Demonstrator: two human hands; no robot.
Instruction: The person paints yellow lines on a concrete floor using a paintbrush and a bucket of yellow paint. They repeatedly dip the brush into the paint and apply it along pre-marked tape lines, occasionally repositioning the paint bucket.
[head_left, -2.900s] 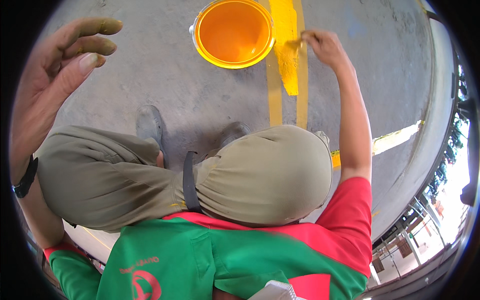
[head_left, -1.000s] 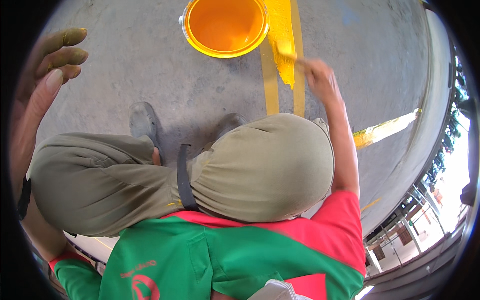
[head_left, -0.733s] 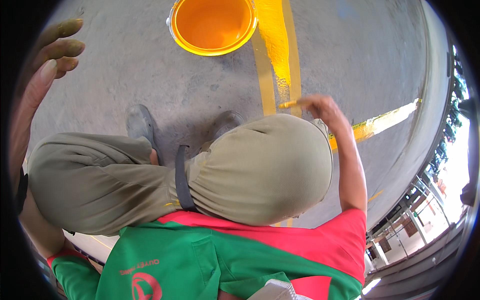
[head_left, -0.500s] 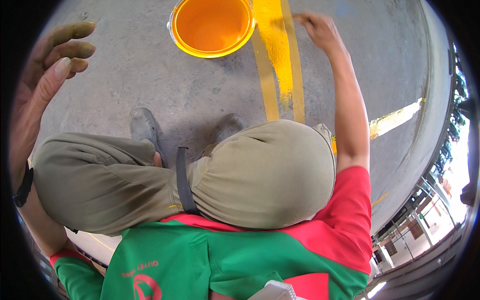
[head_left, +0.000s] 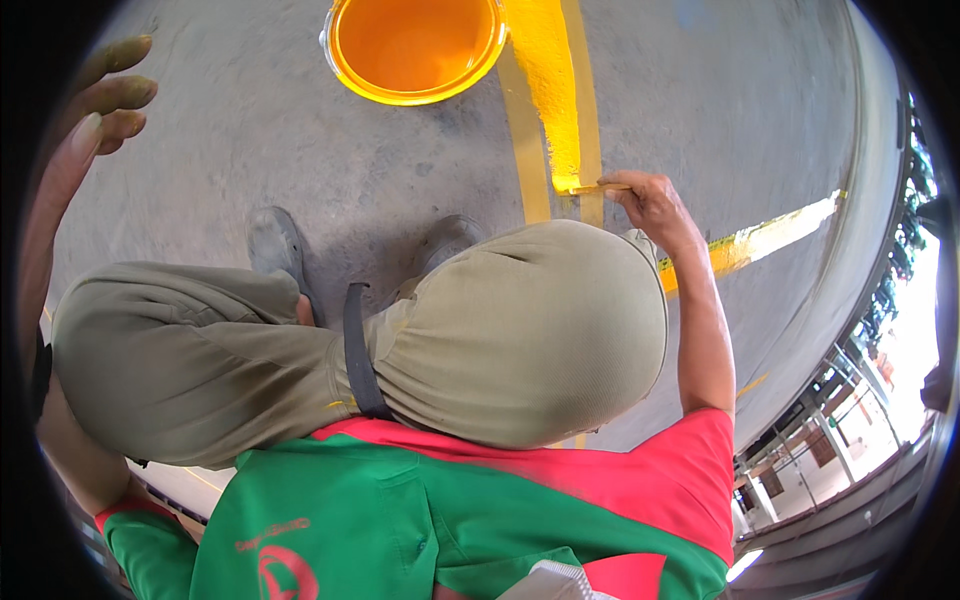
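Observation:
Wet yellow paint [head_left: 550, 100] forms a stripe on the grey floor between two tan masking tape strips [head_left: 527, 150]. My right hand [head_left: 650, 208] is closed around the handle of a paintbrush [head_left: 600, 188]; its bristles touch the near end of the paint, just beyond my knee. Left of the stripe stands a bucket [head_left: 416, 98] with a yellow rim and orange-looking inside, close to the far tape edge. My left hand [head_left: 108, 100] is raised at the far left, stained fingers apart and loosely curled, holding nothing; part of it falls into the dark rim.
My bent knees in khaki trousers [head_left: 540, 320] and my grey shoes [head_left: 280, 250] lie close to the stripe's near end. Another yellow and whitish line [head_left: 770, 240] runs across the floor at the right. Farther right are a curb-like edge and railings.
My right hand has drawn the brush toward me along the stripe, and fresh paint now reaches nearer to my knee. The left hand has shifted slightly farther left.

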